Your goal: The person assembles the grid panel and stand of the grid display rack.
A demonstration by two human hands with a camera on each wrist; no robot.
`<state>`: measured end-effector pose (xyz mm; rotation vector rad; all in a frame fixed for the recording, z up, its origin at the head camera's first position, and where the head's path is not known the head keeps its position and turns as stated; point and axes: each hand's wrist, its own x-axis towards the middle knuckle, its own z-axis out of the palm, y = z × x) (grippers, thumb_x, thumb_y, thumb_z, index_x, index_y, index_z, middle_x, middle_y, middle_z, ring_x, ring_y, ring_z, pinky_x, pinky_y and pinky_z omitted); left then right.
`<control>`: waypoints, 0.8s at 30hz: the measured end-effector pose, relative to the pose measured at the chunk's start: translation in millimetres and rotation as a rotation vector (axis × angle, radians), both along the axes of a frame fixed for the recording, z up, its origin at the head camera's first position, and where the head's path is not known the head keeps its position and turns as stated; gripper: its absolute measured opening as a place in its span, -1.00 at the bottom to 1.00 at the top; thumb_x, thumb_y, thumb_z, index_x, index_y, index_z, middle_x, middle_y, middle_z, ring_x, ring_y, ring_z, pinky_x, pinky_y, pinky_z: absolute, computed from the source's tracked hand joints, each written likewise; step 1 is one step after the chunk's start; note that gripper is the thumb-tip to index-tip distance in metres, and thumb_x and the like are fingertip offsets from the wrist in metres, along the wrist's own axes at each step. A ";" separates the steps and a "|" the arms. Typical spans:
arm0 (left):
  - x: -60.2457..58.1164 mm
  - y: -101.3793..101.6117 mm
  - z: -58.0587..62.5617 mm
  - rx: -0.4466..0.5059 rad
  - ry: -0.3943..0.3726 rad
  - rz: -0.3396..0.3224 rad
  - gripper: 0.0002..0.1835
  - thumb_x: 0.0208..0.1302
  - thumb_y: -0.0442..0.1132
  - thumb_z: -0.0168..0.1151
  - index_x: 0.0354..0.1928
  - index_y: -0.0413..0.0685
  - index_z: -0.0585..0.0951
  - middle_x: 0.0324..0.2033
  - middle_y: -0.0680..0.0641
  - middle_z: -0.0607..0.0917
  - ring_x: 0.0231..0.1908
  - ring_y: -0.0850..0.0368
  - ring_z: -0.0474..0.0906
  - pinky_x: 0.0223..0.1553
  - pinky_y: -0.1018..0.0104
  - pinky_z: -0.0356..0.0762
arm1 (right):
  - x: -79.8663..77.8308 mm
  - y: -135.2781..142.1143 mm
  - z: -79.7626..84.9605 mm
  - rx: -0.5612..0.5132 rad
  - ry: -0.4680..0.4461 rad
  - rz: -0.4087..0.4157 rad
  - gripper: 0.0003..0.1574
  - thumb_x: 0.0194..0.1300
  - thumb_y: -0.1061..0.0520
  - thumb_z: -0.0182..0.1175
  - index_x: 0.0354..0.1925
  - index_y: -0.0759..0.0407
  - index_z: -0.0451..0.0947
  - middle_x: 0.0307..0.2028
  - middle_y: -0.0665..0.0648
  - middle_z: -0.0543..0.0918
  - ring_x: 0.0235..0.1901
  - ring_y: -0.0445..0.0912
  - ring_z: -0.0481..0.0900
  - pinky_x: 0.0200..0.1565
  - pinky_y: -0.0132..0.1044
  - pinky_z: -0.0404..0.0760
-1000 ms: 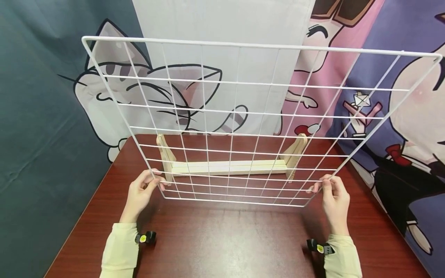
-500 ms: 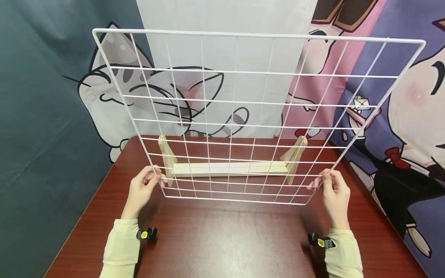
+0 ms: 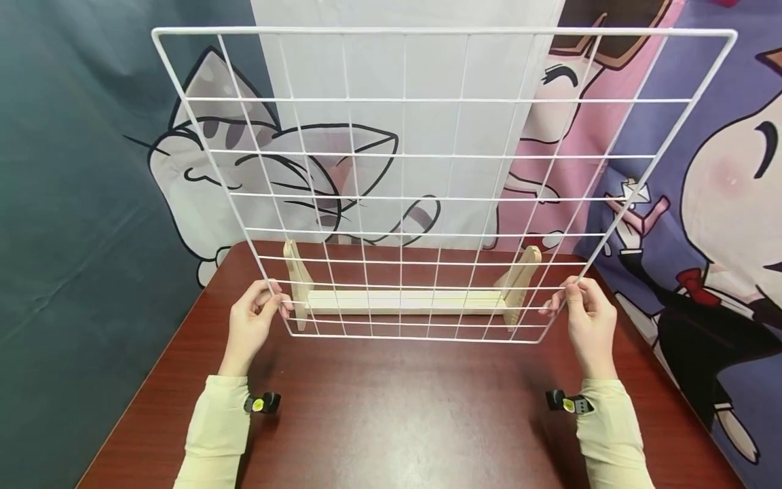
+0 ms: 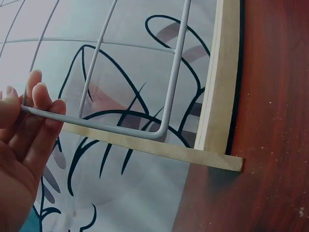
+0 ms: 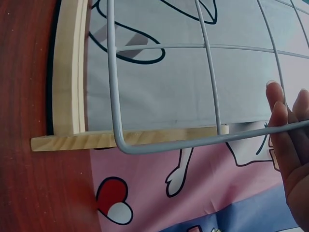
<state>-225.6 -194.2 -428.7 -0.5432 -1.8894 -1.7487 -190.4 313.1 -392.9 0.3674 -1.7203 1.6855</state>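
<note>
A large white wire grid panel [image 3: 402, 156] stands tilted up in front of me, its top edge farther up the view. My left hand [image 3: 252, 318] pinches its left side rod low down, thumb on one side and fingers behind. On the opposite rod my right hand [image 3: 588, 322] grips at about the same height. Behind the panel's lower part is a pale wooden stand [image 3: 406, 302] with two upright side pieces joined by a crossbar. In the left wrist view the panel's lower corner [image 4: 157, 133] overlaps the wooden side piece [image 4: 203, 157]; the right wrist view shows likewise.
The stand rests on a dark red-brown table [image 3: 391, 401]. A cloth backdrop [image 3: 464, 136] with cartoon animals hangs behind the table, and a plain teal curtain [image 3: 73, 204] is at the left.
The panel has come level, its right side no longer lower, and its top edge has risen in the head view. Both hands have moved slightly up and away, still gripping it.
</note>
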 end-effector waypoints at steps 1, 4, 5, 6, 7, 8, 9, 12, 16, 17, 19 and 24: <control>-0.4 -0.5 1.1 -0.010 -0.003 0.010 -0.92 0.26 -0.59 0.11 -0.23 -0.49 0.45 -0.52 0.14 0.71 -0.58 0.28 0.61 -0.36 0.58 0.57 | -1.2 0.1 0.8 0.006 -0.003 -0.005 -0.70 0.42 0.33 0.00 -0.25 0.68 0.29 -0.68 0.11 0.55 -0.65 -0.14 0.65 -0.48 -0.40 0.65; -1.0 -2.8 6.7 -0.050 -0.008 0.048 -0.91 0.26 -0.57 0.13 -0.21 -0.47 0.47 -0.50 0.20 0.71 -0.57 0.30 0.62 -0.33 0.59 0.58 | -4.9 -0.3 3.3 0.008 0.002 0.006 -0.70 0.42 0.33 0.01 -0.25 0.68 0.30 -0.68 0.11 0.56 -0.64 -0.13 0.66 -0.47 -0.39 0.65; -1.4 -3.8 9.0 -0.057 -0.010 0.058 -0.91 0.26 -0.57 0.13 -0.21 -0.46 0.48 -0.50 0.21 0.71 -0.57 0.32 0.62 -0.33 0.59 0.58 | -6.0 -0.7 4.0 0.011 0.007 0.012 -0.70 0.42 0.33 0.00 -0.25 0.69 0.30 -0.67 0.11 0.57 -0.64 -0.13 0.66 -0.47 -0.40 0.65; -1.4 -4.6 12.2 -0.064 -0.016 0.071 -0.91 0.26 -0.57 0.13 -0.20 -0.45 0.49 -0.50 0.18 0.72 -0.58 0.30 0.61 -0.33 0.59 0.58 | -7.3 -1.2 4.4 0.019 0.010 0.011 -0.69 0.42 0.33 0.00 -0.25 0.69 0.30 -0.68 0.09 0.57 -0.64 -0.14 0.66 -0.47 -0.40 0.65; 0.4 -4.6 17.7 -0.074 -0.017 0.084 -0.91 0.26 -0.58 0.13 -0.20 -0.45 0.49 -0.50 0.16 0.72 -0.58 0.29 0.61 -0.33 0.59 0.58 | -8.4 -1.8 4.9 0.017 0.013 0.022 -0.68 0.42 0.33 0.00 -0.25 0.70 0.29 -0.68 0.10 0.57 -0.64 -0.14 0.66 -0.48 -0.40 0.64; 2.2 -4.5 23.2 -0.082 -0.016 0.094 -0.90 0.26 -0.58 0.13 -0.19 -0.45 0.50 -0.51 0.14 0.72 -0.59 0.28 0.61 -0.35 0.60 0.56 | -9.1 -2.8 5.6 0.014 0.024 0.040 -0.68 0.42 0.34 -0.01 -0.25 0.72 0.27 -0.68 0.12 0.56 -0.64 -0.13 0.66 -0.47 -0.40 0.65; 4.1 -4.3 28.7 -0.084 -0.015 0.099 -0.90 0.25 -0.59 0.12 -0.19 -0.45 0.50 -0.51 0.12 0.72 -0.60 0.27 0.60 -0.36 0.60 0.55 | -10.2 -3.6 6.0 0.008 0.038 0.060 -0.69 0.41 0.36 -0.01 -0.25 0.73 0.26 -0.68 0.13 0.56 -0.64 -0.13 0.66 -0.47 -0.39 0.65; 8.8 -2.7 42.5 -0.090 -0.006 0.117 -0.89 0.24 -0.62 0.11 -0.19 -0.47 0.51 -0.54 0.02 0.72 -0.62 0.25 0.59 -0.39 0.63 0.51 | -13.6 -5.5 6.4 0.013 0.054 0.083 -0.70 0.41 0.37 -0.02 -0.25 0.73 0.24 -0.67 0.13 0.55 -0.64 -0.13 0.65 -0.47 -0.39 0.66; 5.2 -4.6 43.7 -0.109 0.042 0.116 -0.88 0.23 -0.63 0.12 -0.19 -0.50 0.51 -0.55 0.00 0.71 -0.60 0.28 0.59 -0.42 0.64 0.49 | -17.0 -6.3 6.9 0.014 0.053 0.075 -0.71 0.41 0.37 -0.02 -0.25 0.72 0.26 -0.68 0.12 0.56 -0.64 -0.13 0.66 -0.46 -0.40 0.65; 2.6 -5.8 41.8 -0.114 0.052 0.118 -0.87 0.22 -0.63 0.12 -0.18 -0.50 0.51 -0.54 0.02 0.71 -0.60 0.29 0.60 -0.42 0.64 0.50 | -18.0 -6.4 6.9 0.009 0.055 0.075 -0.71 0.41 0.37 -0.01 -0.25 0.72 0.26 -0.68 0.13 0.56 -0.64 -0.12 0.66 -0.46 -0.40 0.65; -3.4 -8.6 37.1 -0.119 0.068 0.120 -0.86 0.21 -0.64 0.13 -0.18 -0.49 0.51 -0.52 0.06 0.71 -0.59 0.31 0.61 -0.42 0.63 0.52 | -20.0 -6.4 7.4 -0.002 0.058 0.075 -0.71 0.41 0.36 -0.01 -0.26 0.71 0.27 -0.68 0.14 0.55 -0.63 -0.11 0.67 -0.44 -0.39 0.66; -17.0 -12.8 32.3 -0.115 0.113 0.148 -0.85 0.19 -0.63 0.16 -0.18 -0.48 0.53 -0.49 0.17 0.70 -0.57 0.36 0.62 -0.40 0.62 0.53 | -25.7 -7.0 11.8 -0.029 0.043 0.069 -0.75 0.42 0.30 0.00 -0.28 0.58 0.35 -0.68 0.13 0.53 -0.62 -0.11 0.67 -0.43 -0.36 0.68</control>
